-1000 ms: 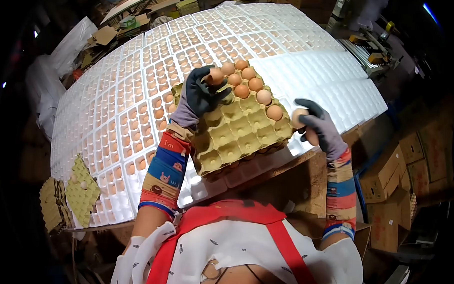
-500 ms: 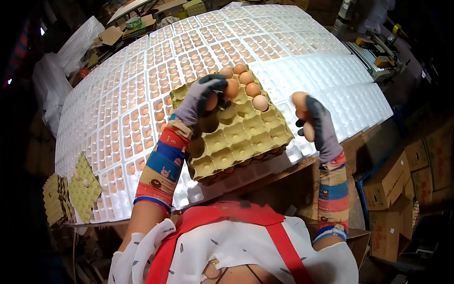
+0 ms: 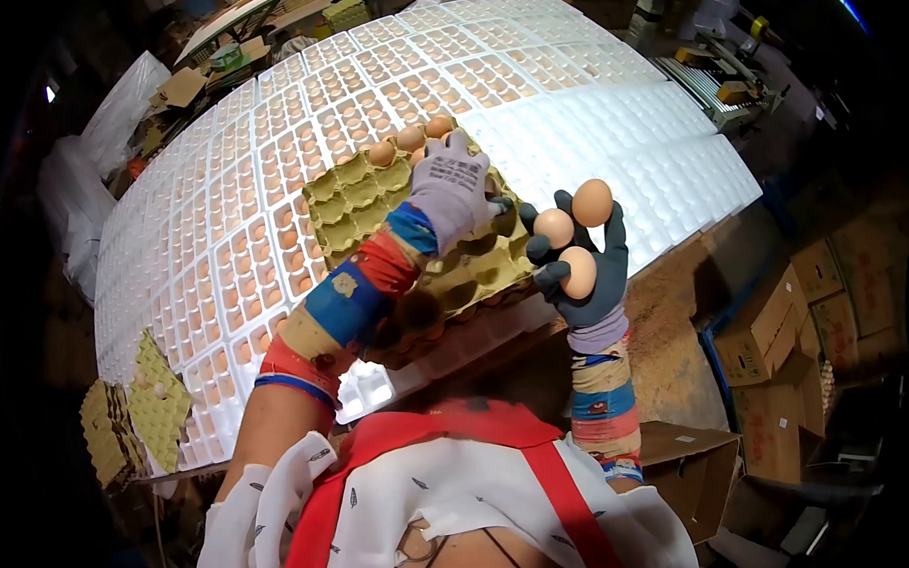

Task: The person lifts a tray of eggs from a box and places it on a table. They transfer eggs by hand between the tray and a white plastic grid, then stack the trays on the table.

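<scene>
My right hand [image 3: 587, 264], in a dark-palmed glove, is turned palm up beside the tray. Its fingers and thumb are curled around three brown eggs [image 3: 591, 203], held apart from one another. My left hand [image 3: 453, 184], in a grey glove, reaches over the yellow pulp egg tray [image 3: 355, 195] with its back to me. The fingers point down among the eggs and are mostly hidden, so what they grip does not show. Several eggs [image 3: 410, 138] show at the tray's far edge, just past this hand. The tray's left cells hold no eggs.
White plastic trays [image 3: 245, 267] cover the large table, many of them filled with eggs; those on the right [image 3: 630, 130] show bare cells. More pulp trays [image 3: 158, 399] lie at the left edge. Cardboard boxes [image 3: 763, 335] stand at the right, and a roller conveyor [image 3: 712, 88] at the back right.
My left hand has swung right across the tray and turned its back up. My right hand has moved left to the tray's edge and rolled palm up, still holding its eggs.
</scene>
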Tool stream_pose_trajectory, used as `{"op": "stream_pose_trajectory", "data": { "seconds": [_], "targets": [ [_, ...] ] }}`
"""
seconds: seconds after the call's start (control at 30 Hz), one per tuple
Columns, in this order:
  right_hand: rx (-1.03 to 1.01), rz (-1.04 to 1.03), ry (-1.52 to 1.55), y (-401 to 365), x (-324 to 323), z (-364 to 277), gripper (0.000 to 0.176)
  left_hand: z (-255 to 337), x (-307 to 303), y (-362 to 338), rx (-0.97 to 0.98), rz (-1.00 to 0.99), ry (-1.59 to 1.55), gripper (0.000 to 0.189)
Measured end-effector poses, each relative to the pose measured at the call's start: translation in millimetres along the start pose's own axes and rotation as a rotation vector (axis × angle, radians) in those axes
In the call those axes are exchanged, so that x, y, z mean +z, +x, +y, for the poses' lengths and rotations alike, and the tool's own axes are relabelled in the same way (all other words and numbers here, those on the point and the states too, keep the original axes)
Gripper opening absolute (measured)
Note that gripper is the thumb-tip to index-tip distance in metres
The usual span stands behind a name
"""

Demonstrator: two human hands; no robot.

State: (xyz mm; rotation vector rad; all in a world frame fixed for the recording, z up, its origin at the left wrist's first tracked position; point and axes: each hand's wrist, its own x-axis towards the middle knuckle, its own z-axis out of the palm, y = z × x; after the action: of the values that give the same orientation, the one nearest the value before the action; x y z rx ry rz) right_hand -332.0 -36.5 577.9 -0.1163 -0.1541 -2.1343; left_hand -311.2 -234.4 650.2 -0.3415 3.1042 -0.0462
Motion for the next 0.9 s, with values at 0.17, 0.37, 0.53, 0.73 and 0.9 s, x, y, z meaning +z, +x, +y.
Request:
{"op": "stream_pose_trajectory", "data": {
  "seconds": [0.17, 0.37, 0.53, 0.73, 0.9],
  "targets": [
    [-0.018, -0.013, 0.004, -0.8, 4.7, 17.4, 0.068, -20.3, 5.5, 15.0, 0.069, -0.032, -0.333, 0.048],
    [0.177, -0.152, -0.139, 0.8, 7.7, 67.2, 0.053, -109.9, 27.5, -41.9, 0.45, -0.134, -2.273, 0.066],
    [0.424, -0.139, -0.477, 10.8, -1.7, 162.5, 0.054, -166.7, 74.0, -159.7, 0.494, -0.313, -2.787, 0.071],
    [0.837, 0.075, -1.076, 16.5, -8.9, 262.8, 0.045, -233.1, 138.8, -364.6, -0.379, 0.222, -1.846, 0.049],
    [0.425, -0.295, -2.349, 37.6, -79.6, 330.8, 0.044, -299.4, 170.9, -405.7, -0.909, 0.372, -0.9, 0.049]
  ]
}}
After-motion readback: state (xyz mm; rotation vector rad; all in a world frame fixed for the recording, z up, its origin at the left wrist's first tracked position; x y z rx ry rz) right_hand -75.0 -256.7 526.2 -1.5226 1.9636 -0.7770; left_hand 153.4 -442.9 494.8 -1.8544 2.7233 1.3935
